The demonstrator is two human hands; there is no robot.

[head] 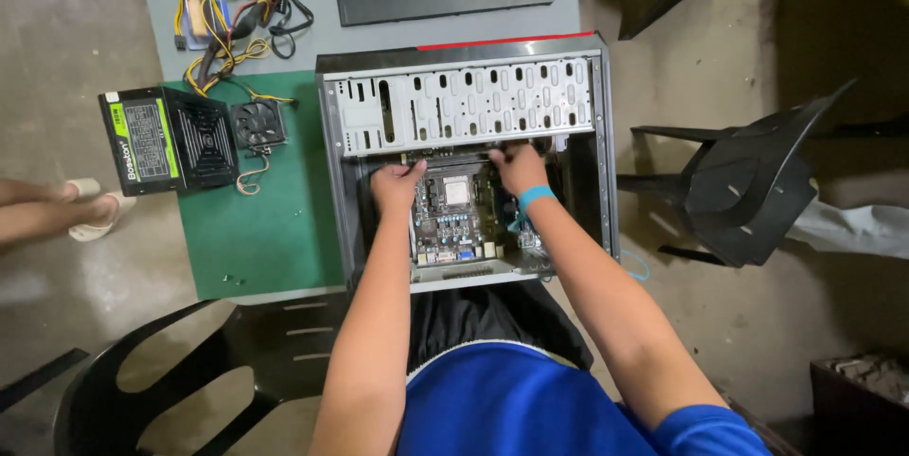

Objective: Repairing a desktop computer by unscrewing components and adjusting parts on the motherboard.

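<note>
Both hands are inside the open computer case, which lies on its side on the table. The left hand and the right hand are curled around the far edge of the circuit board, one at each upper corner, fingers closed on it; from this height I cannot tell whether they pinch a long strip there or the board itself. The step in hand looks like seating or lifting the board. Any next move calls for an even, level pull or push from both sides. A black power supply and a small fan rest on the green mat to the left, well apart.
</note>
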